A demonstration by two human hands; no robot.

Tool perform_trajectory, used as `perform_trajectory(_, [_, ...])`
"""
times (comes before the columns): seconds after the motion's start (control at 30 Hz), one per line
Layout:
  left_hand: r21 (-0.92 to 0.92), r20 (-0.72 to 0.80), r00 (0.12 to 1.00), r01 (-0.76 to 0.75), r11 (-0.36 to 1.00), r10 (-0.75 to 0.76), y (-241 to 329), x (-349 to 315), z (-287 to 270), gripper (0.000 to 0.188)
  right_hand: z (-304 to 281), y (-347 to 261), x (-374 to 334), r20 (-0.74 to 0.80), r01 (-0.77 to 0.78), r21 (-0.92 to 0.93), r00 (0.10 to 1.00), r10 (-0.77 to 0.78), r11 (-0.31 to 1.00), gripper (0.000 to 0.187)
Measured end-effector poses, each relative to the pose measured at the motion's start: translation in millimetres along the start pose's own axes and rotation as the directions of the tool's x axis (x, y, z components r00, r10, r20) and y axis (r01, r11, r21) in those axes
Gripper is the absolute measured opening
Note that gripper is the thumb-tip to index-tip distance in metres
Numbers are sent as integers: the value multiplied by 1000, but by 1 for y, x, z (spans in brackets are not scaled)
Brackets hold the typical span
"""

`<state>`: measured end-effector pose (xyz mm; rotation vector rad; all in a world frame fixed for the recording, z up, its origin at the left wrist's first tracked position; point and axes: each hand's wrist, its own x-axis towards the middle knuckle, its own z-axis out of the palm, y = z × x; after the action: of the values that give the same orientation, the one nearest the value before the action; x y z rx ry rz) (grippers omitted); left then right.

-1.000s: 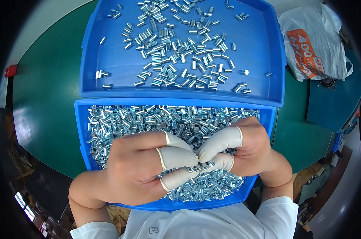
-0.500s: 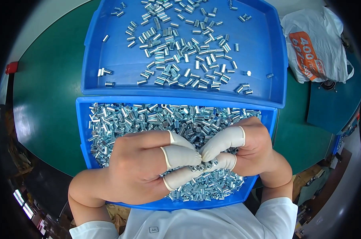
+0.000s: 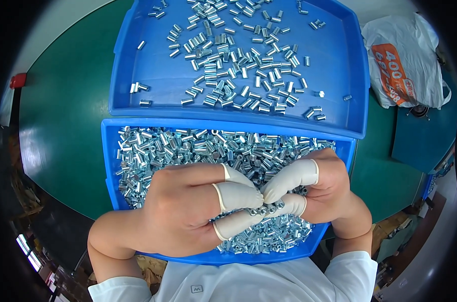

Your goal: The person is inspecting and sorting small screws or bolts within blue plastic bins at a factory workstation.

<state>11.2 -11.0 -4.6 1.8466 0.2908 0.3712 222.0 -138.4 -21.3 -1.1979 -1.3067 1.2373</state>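
Note:
My left hand (image 3: 190,206) and my right hand (image 3: 321,189) meet over the near blue tray (image 3: 110,166), wearing white rubber finger cots. A short row of shiny rivet nuts (image 3: 263,211) is pinched between the fingertips of both hands, their hollow ends facing me. The thumbs and fingers partly cover the row. Beneath, the near tray is filled with a deep heap of loose rivet nuts (image 3: 163,143), small hollow metal cylinders with a flange at one end.
Beyond it, against the near tray, stands a second blue tray (image 3: 148,58) with scattered rivet nuts (image 3: 211,70) in one layer. Both rest on a green table (image 3: 67,110). A white plastic bag (image 3: 414,55) with an orange patch sits at the far right.
The whole view has shifted slightly, so trays and hands appear a little further right. Both hands keep their pinch on the row of rivet nuts.

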Motion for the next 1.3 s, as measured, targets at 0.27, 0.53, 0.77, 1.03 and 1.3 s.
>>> perform_trajectory(0.27, [11, 21, 999, 32, 999, -32, 1, 0, -3, 27, -1, 0, 1, 9, 13, -25, 1000, -13, 1000, 19])
perform_trajectory(0.53, [-14, 24, 999, 35, 999, -35, 0, 2, -2, 26, -1, -1, -1, -5, 8, -21, 1000, -8, 1000, 18])
perform_trajectory(0.77, [-50, 22, 998, 54, 997, -53, 0, 2, -2, 25, 1, 1, 0, -20, 1, 10, 1000, -1, 1000, 18])
perform_trajectory(1.03, [-3, 25, 1000, 14, 1000, -14, 0, 2, -2, 25, 0, 2, 1, -12, 13, -31, 1000, -14, 999, 17])
perform_trajectory(1.3, [-15, 25, 999, 22, 1000, -22, 0, 1, -2, 25, -1, 0, 1, -2, -16, -21, 1000, 16, 1000, 17])
